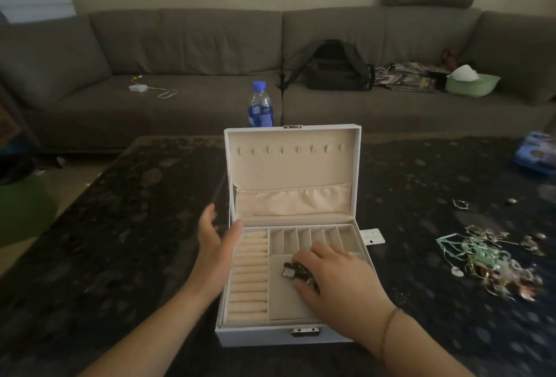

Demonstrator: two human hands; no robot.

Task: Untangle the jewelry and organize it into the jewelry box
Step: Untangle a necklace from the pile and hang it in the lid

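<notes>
One white jewelry box (pixel 288 336) sits open on a dark patterned table (pixel 114 241), its lid upright showing eight small hooks (pixel 290 150) and one fabric pocket (pixel 293 199). The right hand (pixel 337 277) rests in the large lower compartment, fingers curled over one dark jewelry piece (pixel 296 271). The left hand (pixel 215 241) is relaxed and open, thumb touching the box's left edge. One tangled heap of jewelry (pixel 493 265) lies to the right. One blue-capped water bottle (pixel 260 105) stands behind the box; its label is unreadable.

Jewelry box (pixel 255 335) on table (pixel 120 241), tangled jewelry (pixel 493 259) right (bottle (pixel 260 104) behind)
</notes>
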